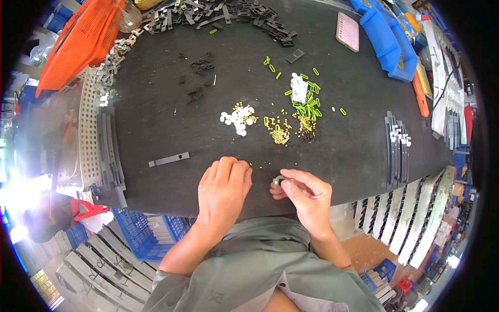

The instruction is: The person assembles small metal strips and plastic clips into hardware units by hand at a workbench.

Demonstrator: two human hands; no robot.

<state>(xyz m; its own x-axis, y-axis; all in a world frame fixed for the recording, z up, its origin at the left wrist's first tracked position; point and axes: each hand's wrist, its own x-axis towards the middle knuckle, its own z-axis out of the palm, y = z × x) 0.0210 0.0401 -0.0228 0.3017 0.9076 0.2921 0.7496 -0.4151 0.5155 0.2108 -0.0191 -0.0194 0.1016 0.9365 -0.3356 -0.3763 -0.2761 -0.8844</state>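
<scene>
My right hand (311,200) pinches a small grey metal part (277,180) between thumb and fingers, above the near edge of the black table. To its left my left hand (224,184) rests low over the table with its fingers curled under; whatever they hold is hidden. Just beyond the hands lie a pile of tiny brass pins (280,136) and white round caps (240,125) mixed with more pins. Behind them is a heap of green oval rings (311,106), with a small white packet (299,89) on top. A flat grey bar (169,159) lies left of my left hand.
Black clips (249,13) and metal pieces are heaped along the far edge. Orange baskets (78,41) stand far left, above stacked grey strips (110,151). At right are a blue bin (387,44), a pink phone (348,32) and dark strips with white pieces (397,151).
</scene>
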